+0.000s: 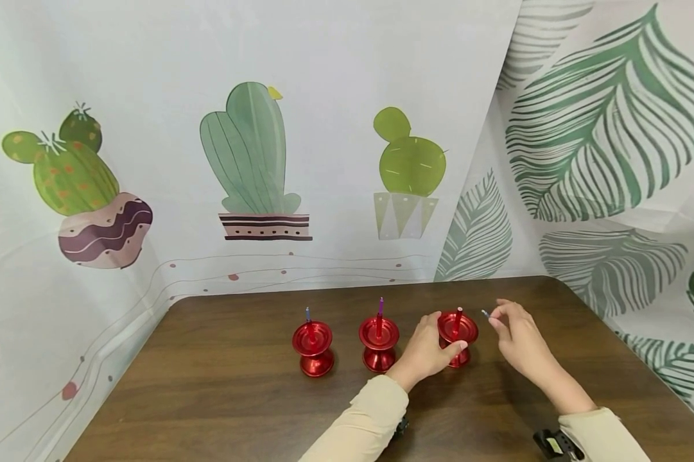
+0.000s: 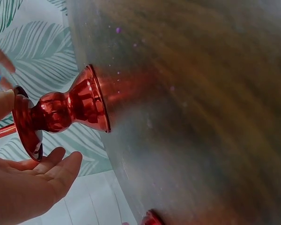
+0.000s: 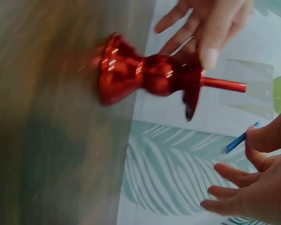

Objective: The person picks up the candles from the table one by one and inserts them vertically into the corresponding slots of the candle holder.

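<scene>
My left hand [image 1: 426, 350] holds the dish rim of the rightmost red candle holder [image 1: 468, 329], thumb at the near side and fingers at the far left. This holder stands upright on the table; its central red tube [image 3: 225, 84] has nothing in its end. To the right of it, my right hand [image 1: 521, 340] pinches a thin blue candle [image 3: 236, 143] between thumb and index finger, the other fingers spread. The candle's tip points toward the holder and is apart from it. The left wrist view shows the holder's shiny waist and base [image 2: 86, 103] below the fingers.
Left of my left hand stands a middle red holder [image 1: 379, 359] bearing a purple candle [image 1: 381, 305]. Further left is another red holder [image 1: 316, 364] with a blue candle [image 1: 308, 314]. The brown wooden table [image 1: 219, 385] ends at a printed wall cloth [image 1: 335, 160].
</scene>
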A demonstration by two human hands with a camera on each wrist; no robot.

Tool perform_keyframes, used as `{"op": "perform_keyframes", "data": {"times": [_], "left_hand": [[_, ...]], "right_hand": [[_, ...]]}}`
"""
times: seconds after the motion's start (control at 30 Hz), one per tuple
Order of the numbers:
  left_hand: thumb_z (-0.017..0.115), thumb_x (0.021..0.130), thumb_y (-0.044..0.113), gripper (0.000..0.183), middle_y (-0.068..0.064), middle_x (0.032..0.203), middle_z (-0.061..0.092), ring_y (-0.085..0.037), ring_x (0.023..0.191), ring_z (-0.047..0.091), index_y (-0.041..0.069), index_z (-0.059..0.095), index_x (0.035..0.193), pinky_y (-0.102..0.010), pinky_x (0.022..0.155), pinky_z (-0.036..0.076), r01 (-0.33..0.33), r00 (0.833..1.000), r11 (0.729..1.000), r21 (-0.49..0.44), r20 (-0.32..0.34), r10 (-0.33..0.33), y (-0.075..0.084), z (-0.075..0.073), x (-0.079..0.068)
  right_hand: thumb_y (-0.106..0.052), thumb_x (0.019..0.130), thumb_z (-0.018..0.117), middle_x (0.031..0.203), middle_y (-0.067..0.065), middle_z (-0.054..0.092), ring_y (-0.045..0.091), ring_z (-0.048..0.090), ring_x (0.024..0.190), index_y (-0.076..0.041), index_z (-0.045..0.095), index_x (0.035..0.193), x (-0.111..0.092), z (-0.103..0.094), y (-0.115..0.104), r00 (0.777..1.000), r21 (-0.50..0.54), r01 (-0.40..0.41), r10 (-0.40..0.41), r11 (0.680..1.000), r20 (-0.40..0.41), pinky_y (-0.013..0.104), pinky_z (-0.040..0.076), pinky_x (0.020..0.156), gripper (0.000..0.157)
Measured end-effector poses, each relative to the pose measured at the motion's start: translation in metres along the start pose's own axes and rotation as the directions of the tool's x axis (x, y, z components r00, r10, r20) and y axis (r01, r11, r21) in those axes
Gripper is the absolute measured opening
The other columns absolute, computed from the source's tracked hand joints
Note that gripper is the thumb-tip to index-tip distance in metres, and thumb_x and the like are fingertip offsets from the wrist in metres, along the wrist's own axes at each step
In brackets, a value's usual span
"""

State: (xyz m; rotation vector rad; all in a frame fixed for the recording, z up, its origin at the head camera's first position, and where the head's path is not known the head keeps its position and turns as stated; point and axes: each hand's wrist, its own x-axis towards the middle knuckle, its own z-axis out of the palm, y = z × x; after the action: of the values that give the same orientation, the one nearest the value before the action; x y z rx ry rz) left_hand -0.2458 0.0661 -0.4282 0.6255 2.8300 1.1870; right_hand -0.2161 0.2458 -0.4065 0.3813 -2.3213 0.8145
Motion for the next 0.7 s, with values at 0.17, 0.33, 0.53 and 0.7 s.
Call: {"op": "perform_keyframes", "data": {"times": [0.17, 0.33, 0.53, 0.7], "left_hand": [[0.072, 0.085, 0.036, 0.072, -0.010, 0.134, 0.051, -0.020, 0.121, 0.053, 0.003, 0.041, 0.141, -0.032, 0.098, 0.047, 0.001, 1.000, 1.000, -0.002, 0.004, -0.001, -0.001, -0.001, 0.000], [0.072, 0.086, 0.036, 0.072, -0.010, 0.133, 0.051, -0.020, 0.120, 0.053, 0.003, 0.041, 0.141, -0.032, 0.098, 0.047, -0.006, 1.000, 1.000, -0.003, 0.002, 0.006, -0.001, -0.001, 0.000], [0.072, 0.086, 0.036, 0.072, -0.010, 0.132, 0.052, -0.019, 0.119, 0.053, 0.002, 0.041, 0.141, -0.031, 0.096, 0.048, -0.016, 1.000, 1.000, -0.006, 0.000, 0.016, -0.002, 0.000, 0.000], [0.072, 0.086, 0.037, 0.072, -0.010, 0.130, 0.053, -0.017, 0.118, 0.054, 0.002, 0.041, 0.141, -0.030, 0.096, 0.048, -0.028, 1.000, 1.000, -0.003, -0.005, 0.028, -0.003, 0.001, 0.001]], "right_hand": [[0.010, 0.089, 0.059, 0.118, 0.033, 0.056, 0.043, 0.058, 0.104, 0.004, 0.051, 0.093, 0.015, 0.000, -0.012, 0.999, 0.153, -0.042, 0.040, 0.987, 0.015, 0.036, 0.048, 0.089, 0.011], [0.004, 0.094, 0.054, 0.127, 0.030, 0.054, -0.004, 0.053, 0.104, 0.007, 0.051, 0.096, 0.027, 0.005, -0.020, 0.997, 0.353, -0.082, 0.071, 0.932, 0.042, 0.003, 0.040, 0.083, 0.005], [-0.011, 0.100, 0.050, 0.135, 0.015, 0.050, -0.009, 0.041, 0.118, 0.007, 0.049, 0.102, 0.032, 0.013, -0.020, 0.977, 0.492, -0.212, 0.165, 0.844, 0.137, 0.006, 0.036, 0.092, 0.019], [-0.015, 0.100, 0.052, 0.136, 0.012, 0.049, -0.001, 0.041, 0.121, 0.006, 0.049, 0.103, 0.033, 0.020, -0.018, 0.966, 0.551, -0.257, 0.196, 0.794, 0.168, 0.008, 0.037, 0.091, 0.021]]}}
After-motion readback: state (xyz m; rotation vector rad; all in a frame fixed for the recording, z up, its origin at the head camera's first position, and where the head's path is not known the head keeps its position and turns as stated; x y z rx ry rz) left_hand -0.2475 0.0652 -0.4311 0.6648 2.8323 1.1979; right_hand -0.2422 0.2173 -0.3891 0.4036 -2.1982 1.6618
